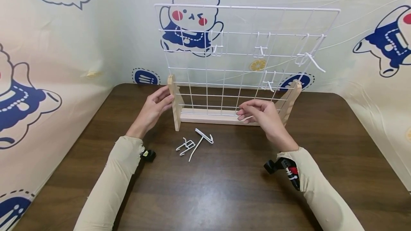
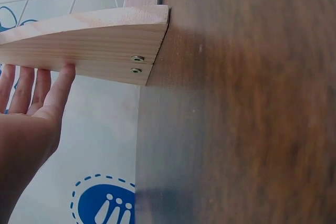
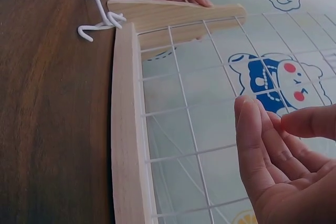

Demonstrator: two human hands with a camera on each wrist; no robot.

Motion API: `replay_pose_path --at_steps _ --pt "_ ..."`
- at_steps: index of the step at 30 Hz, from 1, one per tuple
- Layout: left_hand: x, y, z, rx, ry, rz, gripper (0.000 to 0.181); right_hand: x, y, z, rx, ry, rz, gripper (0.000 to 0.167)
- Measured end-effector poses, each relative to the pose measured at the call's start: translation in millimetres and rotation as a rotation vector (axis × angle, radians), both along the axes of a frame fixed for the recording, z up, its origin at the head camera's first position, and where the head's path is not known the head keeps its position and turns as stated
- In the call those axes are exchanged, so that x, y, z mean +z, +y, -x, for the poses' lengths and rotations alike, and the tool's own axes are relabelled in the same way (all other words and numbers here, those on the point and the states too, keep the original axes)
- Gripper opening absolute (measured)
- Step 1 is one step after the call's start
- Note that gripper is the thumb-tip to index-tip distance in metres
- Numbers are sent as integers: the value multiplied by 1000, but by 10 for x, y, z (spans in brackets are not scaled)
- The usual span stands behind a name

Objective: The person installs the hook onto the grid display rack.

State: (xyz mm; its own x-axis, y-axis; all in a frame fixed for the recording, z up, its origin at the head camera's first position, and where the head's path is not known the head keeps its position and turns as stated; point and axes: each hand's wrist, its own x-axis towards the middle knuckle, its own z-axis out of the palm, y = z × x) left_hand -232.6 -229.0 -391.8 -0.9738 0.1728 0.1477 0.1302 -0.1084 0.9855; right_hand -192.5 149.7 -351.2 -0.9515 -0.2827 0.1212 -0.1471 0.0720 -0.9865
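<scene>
A white wire grid rack [image 1: 221, 70] stands upright on the table in a wooden base. My left hand [image 1: 155, 104] rests its fingertips on the outer face of the left wooden side panel [image 2: 100, 43]. My right hand [image 1: 261, 117] hovers before the lower right part of the grid, fingers loosely bent. Between its thumb and fingers [image 3: 249, 124] no object shows in the right wrist view. White wire hooks [image 1: 261, 50] hang on the grid's upper rows, and another hook [image 1: 269, 83] hangs lower right. On the table lie more loose white hooks [image 1: 203, 138].
Below the grid runs the wooden base bar [image 1: 205, 117]; a second side panel [image 1: 291, 99] bounds the rack on the right. One hook at upper right has a long arm [image 1: 316, 62] sticking out forward. A patterned cloth backdrop [image 1: 106, 45] surrounds the brown table [image 1: 208, 195].
</scene>
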Motion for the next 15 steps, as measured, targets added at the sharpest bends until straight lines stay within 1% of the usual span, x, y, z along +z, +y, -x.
replay_pose_path --at_steps 8,15 --pt "-14 -3 6 7 -8 -11 57 -27 -95 -25 32 -40 25 26" --pt "-9 -4 7 3 -8 -9 59 -95 -192 -64 76 -27 20 24"
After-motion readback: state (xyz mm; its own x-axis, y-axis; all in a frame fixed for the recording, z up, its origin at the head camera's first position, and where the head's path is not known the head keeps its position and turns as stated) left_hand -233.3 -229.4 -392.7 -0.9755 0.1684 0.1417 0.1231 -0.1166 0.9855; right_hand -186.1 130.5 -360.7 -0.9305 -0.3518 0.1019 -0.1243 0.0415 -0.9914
